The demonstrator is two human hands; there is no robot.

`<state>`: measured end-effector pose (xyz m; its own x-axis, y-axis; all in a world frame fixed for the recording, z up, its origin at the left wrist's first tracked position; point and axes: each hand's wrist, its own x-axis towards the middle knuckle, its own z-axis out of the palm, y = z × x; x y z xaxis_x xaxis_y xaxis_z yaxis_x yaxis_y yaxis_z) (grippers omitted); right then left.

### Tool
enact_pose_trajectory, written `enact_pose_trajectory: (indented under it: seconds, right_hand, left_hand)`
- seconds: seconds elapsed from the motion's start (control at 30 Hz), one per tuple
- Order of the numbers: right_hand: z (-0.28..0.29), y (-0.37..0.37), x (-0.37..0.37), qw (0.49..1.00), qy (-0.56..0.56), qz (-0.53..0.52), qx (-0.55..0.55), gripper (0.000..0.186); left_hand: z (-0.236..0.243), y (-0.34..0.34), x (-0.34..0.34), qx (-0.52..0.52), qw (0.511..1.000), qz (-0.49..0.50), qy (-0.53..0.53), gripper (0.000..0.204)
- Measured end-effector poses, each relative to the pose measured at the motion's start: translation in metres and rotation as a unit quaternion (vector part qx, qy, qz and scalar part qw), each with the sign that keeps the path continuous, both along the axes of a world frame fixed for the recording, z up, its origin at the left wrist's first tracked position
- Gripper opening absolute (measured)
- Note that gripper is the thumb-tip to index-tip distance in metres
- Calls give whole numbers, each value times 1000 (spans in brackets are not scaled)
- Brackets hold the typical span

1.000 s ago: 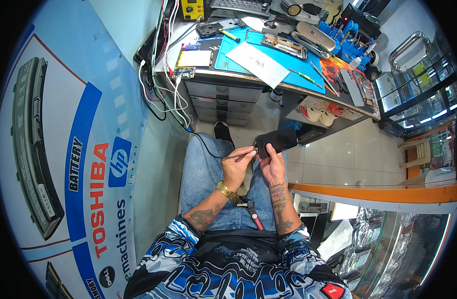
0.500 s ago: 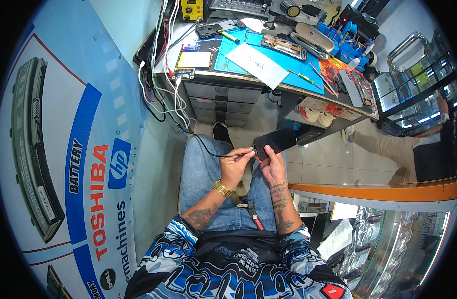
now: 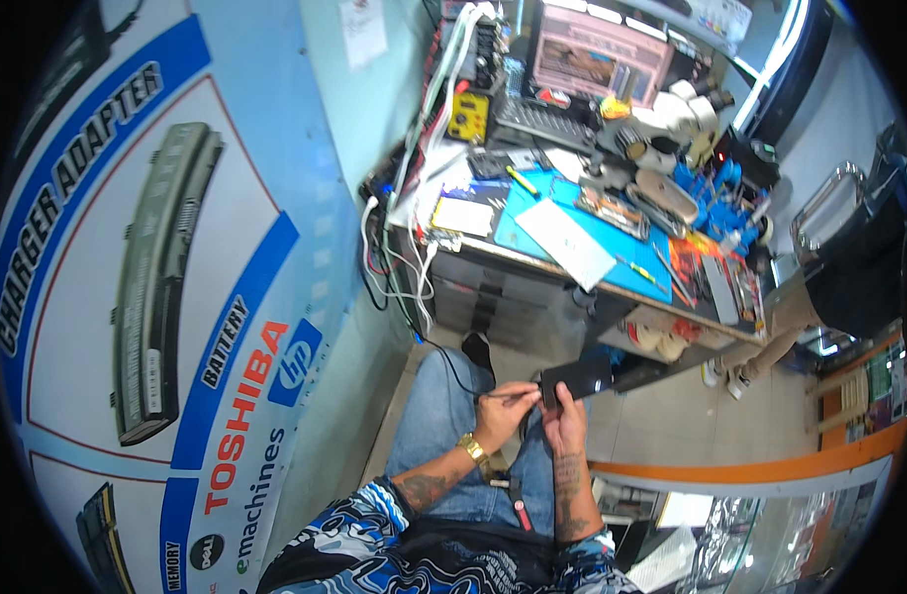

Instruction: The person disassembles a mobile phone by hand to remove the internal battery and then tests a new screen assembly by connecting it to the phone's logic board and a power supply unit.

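Observation:
Over my lap, my right hand (image 3: 565, 424) is closed round the near end of a black smartphone (image 3: 579, 380), thumb on top of it. The phone's dark flat side faces up, and its far end points away to the right. At the phone's left edge, my left hand (image 3: 501, 416) pinches the end of a black cable (image 3: 451, 366). The fingertips touch or nearly touch the phone; whether the plug sits in its port I cannot tell. From my left fingers the cable runs up and left toward the wall beside the bench.
Ahead stands a workbench with a blue mat (image 3: 528, 224), a white sheet (image 3: 566, 244), opened phones, screwdrivers, a yellow-faced device (image 3: 468, 117) and a microscope (image 3: 686, 111). White cables (image 3: 421, 287) hang at its left corner. A person (image 3: 854, 267) stands at right. An orange-edged glass counter (image 3: 750, 462) is near right.
The view has tilted up, showing more of the bench's back and a pink-toned screen. Both hands keep their hold on phone and cable. The person at right has shifted position.

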<state>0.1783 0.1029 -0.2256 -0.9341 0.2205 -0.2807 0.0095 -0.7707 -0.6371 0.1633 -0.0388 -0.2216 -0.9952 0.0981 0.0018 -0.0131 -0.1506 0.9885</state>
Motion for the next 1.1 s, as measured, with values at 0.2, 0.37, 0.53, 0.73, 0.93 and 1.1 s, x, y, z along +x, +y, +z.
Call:
enact_pose_trajectory:
  seconds: [0.2,0.37,0.53,0.73,0.93,1.1]
  right_hand:
    - [8,-11,0,999,24,-16,38,28]
    - [-7,11,-14,996,8,-22,85,31]
    - [-20,14,-40,998,18,-9,58,31]
    - [-4,-6,-53,999,18,-19,43,28]
    - [-8,0,-51,988,3,48,149,28]
    - [-10,3,-44,941,-10,108,320,25]
  left_hand:
    - [-3,-8,15,2,988,-111,-108,65]
    - [22,-53,12,-9,916,-321,-241,40]
    - [32,-59,-34,-180,978,3,102,25]
    - [7,-30,-62,-325,887,99,311,28]
    - [-21,-28,-56,-335,889,69,303,36]
    - [-23,-43,-51,-206,968,13,140,39]
